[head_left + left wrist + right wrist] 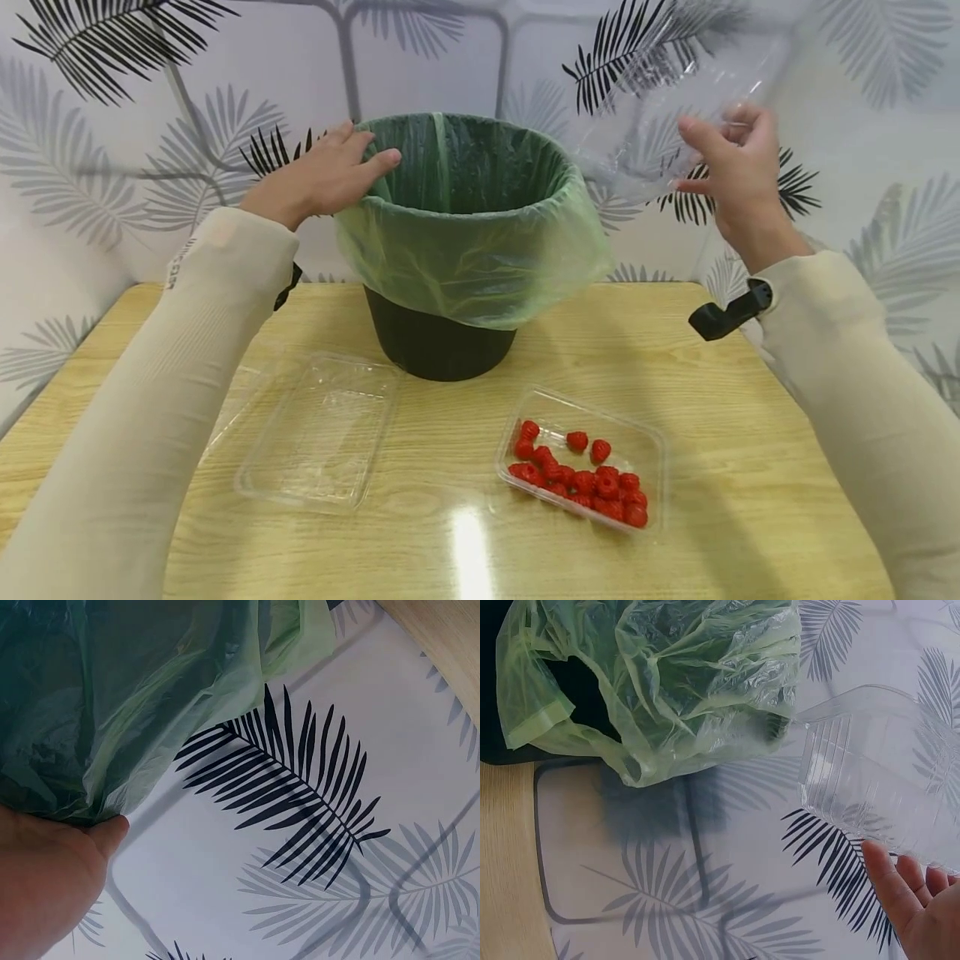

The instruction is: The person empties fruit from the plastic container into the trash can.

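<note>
Three clear trays: right hand [738,179] gripping one [675,108], far right; empty one [318,433] lying near left; third [581,458] holding raspberries [581,475]. Left hand [322,175] resting open on one green-lined bin [465,242].

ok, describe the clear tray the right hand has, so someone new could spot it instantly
Start at the black bin with the green liner at the back of the wooden table. Up to the right of its rim, the right hand holds an empty clear plastic tray in the air. The other two trays lie on the table.
</note>
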### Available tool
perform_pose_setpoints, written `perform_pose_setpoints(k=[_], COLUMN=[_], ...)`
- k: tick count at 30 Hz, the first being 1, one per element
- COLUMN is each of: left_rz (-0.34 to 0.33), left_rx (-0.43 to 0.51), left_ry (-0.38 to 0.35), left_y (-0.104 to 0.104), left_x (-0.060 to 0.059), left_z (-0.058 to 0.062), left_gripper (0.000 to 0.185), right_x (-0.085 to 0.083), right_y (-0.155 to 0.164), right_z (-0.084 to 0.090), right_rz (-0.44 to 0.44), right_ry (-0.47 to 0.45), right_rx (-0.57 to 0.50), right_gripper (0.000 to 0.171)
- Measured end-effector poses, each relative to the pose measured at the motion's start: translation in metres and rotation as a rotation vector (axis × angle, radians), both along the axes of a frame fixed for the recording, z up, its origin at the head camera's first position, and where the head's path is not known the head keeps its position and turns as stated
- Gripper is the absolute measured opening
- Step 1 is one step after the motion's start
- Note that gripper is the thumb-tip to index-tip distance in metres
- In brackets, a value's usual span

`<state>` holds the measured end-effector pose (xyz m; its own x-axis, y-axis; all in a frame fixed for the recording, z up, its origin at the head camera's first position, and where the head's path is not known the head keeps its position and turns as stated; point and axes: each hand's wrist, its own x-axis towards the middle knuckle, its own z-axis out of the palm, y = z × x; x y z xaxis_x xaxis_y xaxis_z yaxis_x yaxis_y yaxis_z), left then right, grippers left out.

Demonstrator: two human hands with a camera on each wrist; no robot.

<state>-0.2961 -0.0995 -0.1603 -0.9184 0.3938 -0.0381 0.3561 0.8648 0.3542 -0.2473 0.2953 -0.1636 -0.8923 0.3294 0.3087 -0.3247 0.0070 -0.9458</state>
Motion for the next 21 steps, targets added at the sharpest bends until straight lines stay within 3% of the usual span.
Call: perform_pose_setpoints(k=[9,15,21], left_rz=[0.007,-0.003,0.005], left_rx=[0.004,0.000,0.000], left_ry=[-0.005,0.008,0.026], left_y=[0.001,0.001,0.000], left_x=[0.001,0.001,0.000], left_z=[0.000,0.000,-0.003], left_gripper=[0.076,0.075,0.074], right_x=[0.011,0.014,0.012], right_y=[0.022,0.037,0.048], right_z=[-0.019,-0.043,-0.072], right_rz=[-0.020,-0.019,-0.022], right_ry=[-0.042,-0.076,-0.138], right_rx=[0.028,0.020,0.076], right_gripper=[0.043,0.044,0.042])
